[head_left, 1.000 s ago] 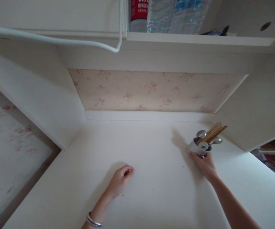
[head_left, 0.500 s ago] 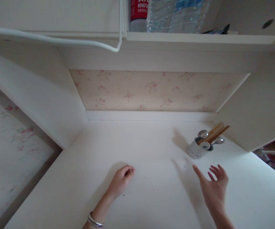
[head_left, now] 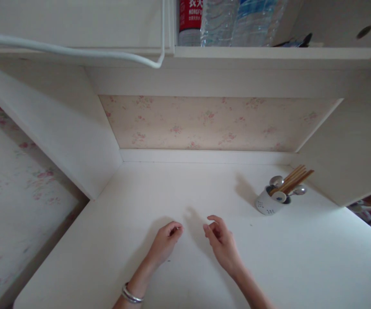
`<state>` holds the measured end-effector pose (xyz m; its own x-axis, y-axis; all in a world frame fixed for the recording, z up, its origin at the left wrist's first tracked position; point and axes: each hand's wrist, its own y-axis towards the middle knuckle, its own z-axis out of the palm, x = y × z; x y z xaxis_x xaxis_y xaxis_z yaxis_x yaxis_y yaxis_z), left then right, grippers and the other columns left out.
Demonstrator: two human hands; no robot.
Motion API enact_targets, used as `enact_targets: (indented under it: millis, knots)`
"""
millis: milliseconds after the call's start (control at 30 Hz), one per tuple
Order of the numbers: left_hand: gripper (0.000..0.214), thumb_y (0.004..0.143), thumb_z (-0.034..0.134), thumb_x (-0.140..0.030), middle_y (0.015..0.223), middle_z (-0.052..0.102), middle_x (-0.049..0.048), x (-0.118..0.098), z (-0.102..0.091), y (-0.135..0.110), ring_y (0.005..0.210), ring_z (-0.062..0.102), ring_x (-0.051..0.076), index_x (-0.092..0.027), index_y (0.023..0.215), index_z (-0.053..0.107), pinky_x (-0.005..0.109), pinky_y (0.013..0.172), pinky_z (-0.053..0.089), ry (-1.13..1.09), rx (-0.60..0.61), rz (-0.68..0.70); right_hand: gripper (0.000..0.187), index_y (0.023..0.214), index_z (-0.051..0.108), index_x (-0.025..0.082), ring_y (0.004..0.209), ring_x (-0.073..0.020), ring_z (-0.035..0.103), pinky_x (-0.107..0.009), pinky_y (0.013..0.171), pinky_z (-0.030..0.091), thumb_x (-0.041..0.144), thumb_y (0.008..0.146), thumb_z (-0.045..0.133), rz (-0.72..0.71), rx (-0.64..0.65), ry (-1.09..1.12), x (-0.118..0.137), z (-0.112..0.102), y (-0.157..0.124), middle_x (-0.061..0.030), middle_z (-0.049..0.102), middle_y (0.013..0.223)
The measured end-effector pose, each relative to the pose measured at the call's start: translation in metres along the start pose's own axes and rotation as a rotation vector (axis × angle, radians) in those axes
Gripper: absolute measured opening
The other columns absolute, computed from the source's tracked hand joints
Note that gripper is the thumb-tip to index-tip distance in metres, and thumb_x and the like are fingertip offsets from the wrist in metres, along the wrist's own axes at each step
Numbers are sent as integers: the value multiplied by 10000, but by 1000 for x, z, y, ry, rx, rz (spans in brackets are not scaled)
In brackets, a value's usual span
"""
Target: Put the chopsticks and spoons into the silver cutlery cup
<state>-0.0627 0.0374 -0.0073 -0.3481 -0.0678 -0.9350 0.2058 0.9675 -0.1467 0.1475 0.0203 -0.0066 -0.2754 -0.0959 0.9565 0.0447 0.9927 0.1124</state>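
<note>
My left hand (head_left: pixel 166 240), with a silver bangle (head_left: pixel 132 295) at its wrist, rests on the white tabletop (head_left: pixel 179 189). Its fingers are curled in against the thumb, and nothing shows in them. To its right, my right hand (head_left: pixel 221 243) hovers over the table, fingers bent and thumb apart from the index finger, holding nothing. Right of and behind that hand stands a white perforated utensil holder (head_left: pixel 266 204). In it lean several wooden chopsticks (head_left: pixel 293 180), metal spoons (head_left: pixel 276 181) and a white round-ended handle (head_left: pixel 278 197). Neither hand touches the holder.
An overhead shelf (head_left: pixel 269 52) carries clear plastic-wrapped bottles (head_left: pixel 237 23) and a red-labelled one (head_left: pixel 190 19). A white metal rail (head_left: pixel 76 52) juts out at upper left. Side panels (head_left: pixel 66 128) flank the table, and small dark specks (head_left: pixel 169 261) lie on it.
My right hand has moved left, from in front of the utensil holder to beside my left hand, and its fingers have curled in. The left hand stays put. The view has shifted slightly.
</note>
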Motion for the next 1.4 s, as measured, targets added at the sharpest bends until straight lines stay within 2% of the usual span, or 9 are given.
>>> enact_targets:
  millis: [133,267,433,600,733,933,1400]
  knots:
    - [361,886,496,-496,657,474,-31,-1,1,0,615,429,127,-168,873,647,235,595,338,-30,-3,-3,334,1109,550,228,519,-129,500,-234,485,374,505,930,501,-22,115,-31,-3,30,5,41,572,624]
    - [329,884,506,-459,689,543,-16,-1,1,0,590,437,123,-171,909,664,231,569,334,-44,-10,-26,297,1136,566,231,561,-149,573,-253,536,417,438,933,497,-78,155,-190,-11,44,3,27,631,644]
    - [328,891,506,-450,752,619,7,-3,2,0,647,502,139,-172,914,677,235,604,363,-26,-6,-13,261,1153,585,248,625,-174,624,-272,596,436,371,951,475,-105,220,-300,-10,41,-4,7,689,718]
    - [332,896,510,-454,766,619,13,-1,2,0,728,529,154,-168,895,679,242,671,387,-10,-15,26,218,1015,641,245,704,-198,649,-293,663,449,348,963,456,-112,245,-356,-5,38,-6,-23,713,803]
    - [361,904,493,-475,713,565,-1,-1,2,-1,663,479,139,-157,901,663,240,627,363,-7,-9,9,235,922,648,236,736,-192,639,-287,678,440,323,972,436,-149,271,-391,-4,39,-5,-25,698,828]
    - [407,904,477,-513,655,497,-26,2,3,-1,606,434,128,-144,943,646,237,581,332,-18,-12,-5,229,909,650,214,720,-170,628,-261,671,423,298,969,445,-154,268,-413,-7,38,-6,-21,691,810]
    - [394,907,488,-502,707,570,0,6,3,0,655,485,140,-155,945,670,240,618,363,19,-22,13,212,904,639,228,718,-162,625,-253,667,413,276,974,445,-158,270,-431,-5,38,-6,-5,688,813]
